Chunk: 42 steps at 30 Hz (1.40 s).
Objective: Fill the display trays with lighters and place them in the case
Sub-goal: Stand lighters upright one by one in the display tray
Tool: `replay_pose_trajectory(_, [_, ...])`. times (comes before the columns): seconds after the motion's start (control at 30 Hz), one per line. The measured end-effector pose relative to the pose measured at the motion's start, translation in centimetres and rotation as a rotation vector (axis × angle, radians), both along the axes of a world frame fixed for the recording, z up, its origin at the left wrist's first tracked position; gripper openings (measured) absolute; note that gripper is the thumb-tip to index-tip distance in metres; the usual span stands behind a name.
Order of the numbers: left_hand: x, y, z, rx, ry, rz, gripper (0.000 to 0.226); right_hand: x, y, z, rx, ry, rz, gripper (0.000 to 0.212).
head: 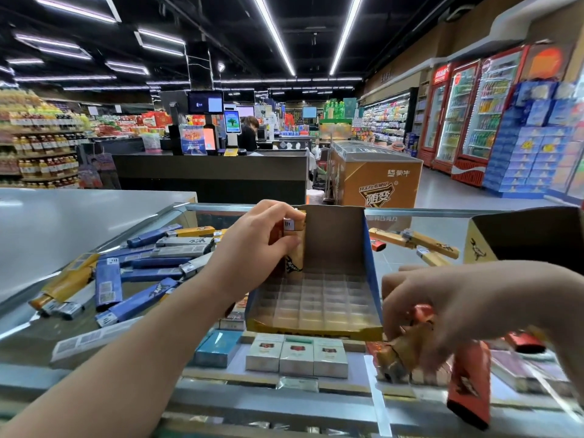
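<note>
A cardboard display tray with a clear grid of slots stands on the glass case top. My left hand grips an upright yellow lighter at the tray's back left corner. My right hand, to the right of the tray's front, holds several lighters, orange and red, with one red lighter hanging below. Several blue, grey and yellow loose lighters lie on the glass to the left. More yellow lighters lie behind the tray on the right.
Cigarette packs show inside the case under the glass. A second cardboard tray stands at the far right. A grey counter adjoins on the left. Beyond are a checkout desk, a freezer and drink fridges.
</note>
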<state>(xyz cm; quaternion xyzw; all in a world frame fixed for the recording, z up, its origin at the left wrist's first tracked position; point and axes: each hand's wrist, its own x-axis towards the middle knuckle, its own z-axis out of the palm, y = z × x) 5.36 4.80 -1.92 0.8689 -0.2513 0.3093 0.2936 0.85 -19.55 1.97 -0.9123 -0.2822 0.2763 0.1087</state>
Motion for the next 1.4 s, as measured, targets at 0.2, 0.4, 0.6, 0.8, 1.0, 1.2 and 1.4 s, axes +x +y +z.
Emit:
replay_pose_trajectory(0.2, [0.1, 0.0, -0.1, 0.008, -0.022, 0.019, 0.026, 0.3, -1.1, 0.1, 0.221, -0.151, -0.042, 0.022])
replay_pose_trajectory(0.4, [0.3, 0.0, -0.2, 0.005, -0.028, 0.008, 0.026, -1.1, -2.2, 1.3, 0.323, -0.197, -0.059, 0.024])
replay_pose_trajectory(0.6, [0.3, -0.2, -0.3, -0.006, -0.004, 0.022, 0.026, -4.0, -2.8, 1.4, -0.028, 0.002, -0.209, 0.034])
replay_pose_trajectory(0.8, [-0.2, -0.5, -0.3, -0.005, -0.014, 0.055, 0.025, -5.0, -2.5, 0.9, -0.067, -0.019, -0.232, 0.033])
replay_pose_trajectory(1.0, [-0.5, -0.8, -0.3, -0.022, 0.007, 0.062, 0.026, -5.0, -1.7, -0.4, 0.036, -0.143, -0.215, 0.022])
replay_pose_trajectory(1.2, [-0.5, -0.7, -0.2, -0.026, 0.009, 0.061, 0.026, -3.9, -2.6, 0.1, 0.233, -0.535, -0.281, 0.033])
replay_pose_trajectory(1.4, [-0.6, -0.7, -0.1, -0.024, -0.001, 0.061, 0.027, -1.0, -2.2, -0.8, -0.053, -0.465, -0.328, 0.026])
